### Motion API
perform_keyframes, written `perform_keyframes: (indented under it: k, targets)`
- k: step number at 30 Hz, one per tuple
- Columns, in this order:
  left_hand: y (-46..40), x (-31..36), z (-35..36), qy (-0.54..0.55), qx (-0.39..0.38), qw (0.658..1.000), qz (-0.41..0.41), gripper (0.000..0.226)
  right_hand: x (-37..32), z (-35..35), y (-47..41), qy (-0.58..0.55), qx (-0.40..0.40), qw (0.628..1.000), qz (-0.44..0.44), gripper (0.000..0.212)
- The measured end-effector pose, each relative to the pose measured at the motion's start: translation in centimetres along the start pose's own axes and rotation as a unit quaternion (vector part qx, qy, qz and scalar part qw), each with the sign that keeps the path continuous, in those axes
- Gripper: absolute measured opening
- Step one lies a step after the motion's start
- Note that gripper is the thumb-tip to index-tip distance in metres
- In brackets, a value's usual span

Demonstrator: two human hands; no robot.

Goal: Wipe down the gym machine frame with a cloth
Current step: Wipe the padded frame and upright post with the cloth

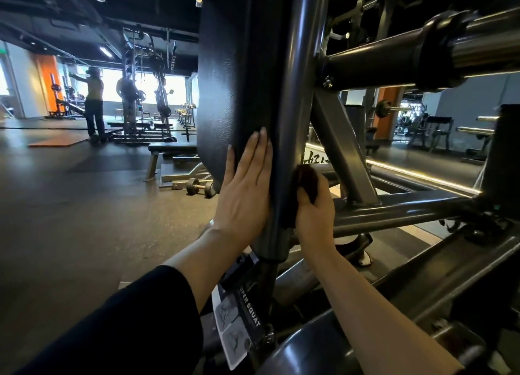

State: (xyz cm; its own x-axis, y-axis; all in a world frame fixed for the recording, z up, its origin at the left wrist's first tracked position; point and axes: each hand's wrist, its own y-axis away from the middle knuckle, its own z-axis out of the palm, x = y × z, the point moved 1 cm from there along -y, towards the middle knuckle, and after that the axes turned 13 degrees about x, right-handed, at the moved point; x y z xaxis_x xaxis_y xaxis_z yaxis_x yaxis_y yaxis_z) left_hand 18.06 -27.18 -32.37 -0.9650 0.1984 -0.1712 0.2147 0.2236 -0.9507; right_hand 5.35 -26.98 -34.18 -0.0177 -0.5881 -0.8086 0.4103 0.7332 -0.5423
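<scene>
The left hand (242,189) lies flat, fingers straight together, on the black textured pad (225,87); the right hand (313,214) grips a bunched dark cloth (305,181) against the dark upright steel tube (292,93), right side. Bunched so small, it may skip the tube's far side

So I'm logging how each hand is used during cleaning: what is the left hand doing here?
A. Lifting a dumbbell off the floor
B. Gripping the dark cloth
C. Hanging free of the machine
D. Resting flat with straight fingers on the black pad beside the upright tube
D: the left hand lies flat with straight fingers on the black pad, while the right hand grips the dark cloth against the upright tube.
</scene>
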Motion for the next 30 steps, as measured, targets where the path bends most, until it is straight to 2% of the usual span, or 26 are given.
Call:
perform_keyframes:
  k: [2, 4, 6, 7, 8, 9, 11, 12, 13, 14, 16, 18, 19, 21, 24, 28, 30]
  targets:
    - [0.8, 0.2, -0.1, 0.047, -0.003, 0.999, -0.017, 0.067, 0.2, -0.2, 1.2, 0.035, 0.005, 0.997, -0.063, 0.043]
    - [3.4, 1.1, -0.4, 0.121, -0.006, 0.991, -0.050, 0.061, 1.8, -1.3, 3.4, 0.087, -0.016, 0.993, -0.083, 0.047]
    - [7.8, 2.4, -0.7, 0.208, 0.011, 0.967, -0.147, 0.052, 3.7, -2.5, 5.6, 0.136, -0.018, 0.987, -0.086, 0.049]
    - [9.8, 3.2, -1.1, 0.254, 0.025, 0.943, -0.213, 0.046, 4.1, -3.0, 6.6, 0.144, -0.008, 0.985, -0.098, 0.048]
    - [11.5, 4.2, -1.7, 0.305, 0.033, 0.909, -0.281, 0.041, 3.9, -3.3, 7.6, 0.143, -0.002, 0.983, -0.114, 0.045]
    - [12.6, 5.1, -2.4, 0.369, 0.027, 0.859, -0.354, 0.038, 3.7, -3.2, 8.5, 0.129, -0.010, 0.985, -0.118, 0.041]
    - [13.4, 6.7, -3.2, 0.516, -0.004, 0.712, -0.476, 0.034, 3.4, -2.6, 10.2, 0.079, -0.070, 0.991, -0.076, 0.035]
    - [13.2, 7.0, -3.4, 0.554, -0.012, 0.647, -0.525, 0.033, 3.2, -2.2, 10.6, 0.066, -0.108, 0.991, -0.045, 0.031]
    - [12.9, 6.9, -3.4, 0.551, -0.006, 0.617, -0.561, 0.033, 3.1, -1.8, 10.8, 0.070, -0.135, 0.988, -0.021, 0.027]
    - [12.4, 6.6, -3.4, 0.520, 0.008, 0.621, -0.586, 0.030, 3.3, -1.6, 10.5, 0.092, -0.131, 0.987, -0.016, 0.024]
    - [11.3, 5.3, -3.2, 0.434, 0.047, 0.643, -0.629, 0.023, 2.9, -1.3, 9.0, 0.172, -0.052, 0.982, -0.061, 0.019]
    - [10.4, 3.5, -2.1, 0.398, 0.066, 0.644, -0.650, 0.024, 2.3, -0.8, 6.7, 0.241, 0.022, 0.960, -0.143, 0.031]
    - [10.0, 2.8, -1.3, 0.403, 0.046, 0.645, -0.648, 0.026, 2.2, -0.3, 5.6, 0.239, 0.033, 0.961, -0.136, 0.040]
    - [8.9, 2.7, 0.1, 0.443, -0.016, 0.657, -0.609, 0.033, 2.0, 1.0, 3.7, 0.202, 0.009, 0.975, -0.094, 0.054]
    - [9.2, 3.5, 1.8, 0.457, -0.028, 0.683, -0.569, 0.041, 3.2, 2.8, 3.1, 0.194, 0.004, 0.975, -0.110, 0.068]
    - [12.2, 3.2, 2.6, 0.446, -0.060, 0.656, -0.606, 0.041, 5.5, 3.0, 3.3, 0.239, 0.045, 0.954, -0.174, 0.076]
    - [11.6, 2.9, 2.5, 0.466, -0.039, 0.676, -0.570, 0.046, 6.1, 2.9, 3.1, 0.232, 0.051, 0.954, -0.182, 0.074]
